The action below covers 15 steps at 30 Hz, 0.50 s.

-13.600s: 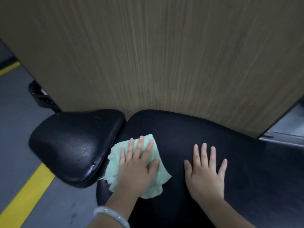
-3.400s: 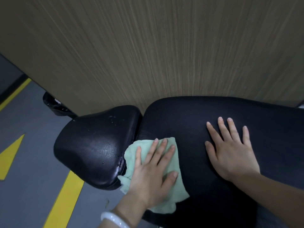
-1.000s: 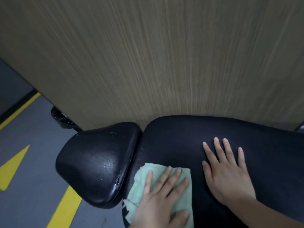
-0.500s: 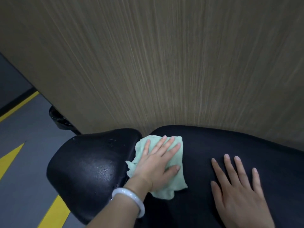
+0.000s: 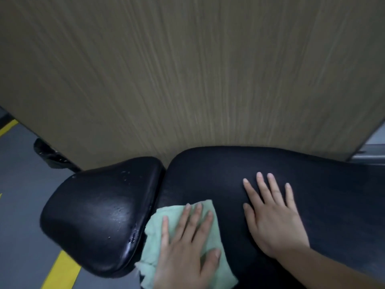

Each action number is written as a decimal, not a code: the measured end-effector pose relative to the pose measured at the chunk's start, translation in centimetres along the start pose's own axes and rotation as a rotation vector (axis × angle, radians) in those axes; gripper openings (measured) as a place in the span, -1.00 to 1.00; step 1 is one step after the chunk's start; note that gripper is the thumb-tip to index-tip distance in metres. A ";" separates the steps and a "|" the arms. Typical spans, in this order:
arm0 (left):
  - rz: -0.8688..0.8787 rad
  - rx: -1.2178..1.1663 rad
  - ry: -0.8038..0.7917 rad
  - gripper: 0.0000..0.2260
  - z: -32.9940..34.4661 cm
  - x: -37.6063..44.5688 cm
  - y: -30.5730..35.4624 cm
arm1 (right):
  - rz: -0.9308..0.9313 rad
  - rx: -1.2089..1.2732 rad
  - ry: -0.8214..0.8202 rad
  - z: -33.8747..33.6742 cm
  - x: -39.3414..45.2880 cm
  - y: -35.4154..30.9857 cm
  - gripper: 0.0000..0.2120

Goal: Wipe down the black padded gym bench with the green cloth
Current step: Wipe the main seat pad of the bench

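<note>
Left hand [image 5: 187, 249] flat, fingers straight, pressing cloth [image 5: 155, 228] onto bench [image 5: 208, 180]; right hand [image 5: 275, 220] flat on bench, holding nothing

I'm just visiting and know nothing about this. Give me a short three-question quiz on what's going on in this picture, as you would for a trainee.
1. True or false: the left hand lies flat on the green cloth.
2. Where does the right hand rest? A) on the wooden wall panel; B) on the long bench pad; C) on the floor.
3. Fill in: the water droplets sit on the ____ seat pad, to the left of the cloth.

Key: 1 true; 2 B; 3 glossy.
</note>
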State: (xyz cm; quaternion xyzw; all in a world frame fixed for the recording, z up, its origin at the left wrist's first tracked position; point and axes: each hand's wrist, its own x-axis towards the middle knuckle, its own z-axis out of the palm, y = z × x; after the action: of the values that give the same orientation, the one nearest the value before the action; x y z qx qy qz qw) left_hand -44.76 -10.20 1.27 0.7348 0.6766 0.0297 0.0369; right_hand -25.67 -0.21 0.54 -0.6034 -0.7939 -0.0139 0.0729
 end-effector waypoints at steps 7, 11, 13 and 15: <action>-0.053 -0.049 -0.031 -0.40 -1.2 5.1 -1.7 | -0.007 0.027 -0.002 0.6 0.2 0.0 -0.42; -0.127 -0.017 -0.011 -0.39 -1.5 9.1 -2.1 | -0.022 0.058 0.008 0.6 0.3 0.1 -0.39; -0.144 -0.021 -0.017 -0.41 -1.6 10.5 -2.4 | -0.022 0.077 -0.006 0.4 0.4 0.1 -0.39; -0.169 -0.027 -0.020 -0.41 -1.6 11.3 -2.4 | -0.020 0.087 -0.015 0.3 0.3 0.2 -0.39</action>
State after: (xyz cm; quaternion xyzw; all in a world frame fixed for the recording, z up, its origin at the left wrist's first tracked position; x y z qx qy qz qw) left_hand -46.34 1.23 2.56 0.6749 0.7352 0.0282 0.0561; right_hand -25.63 0.14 0.23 -0.5918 -0.8003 0.0245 0.0931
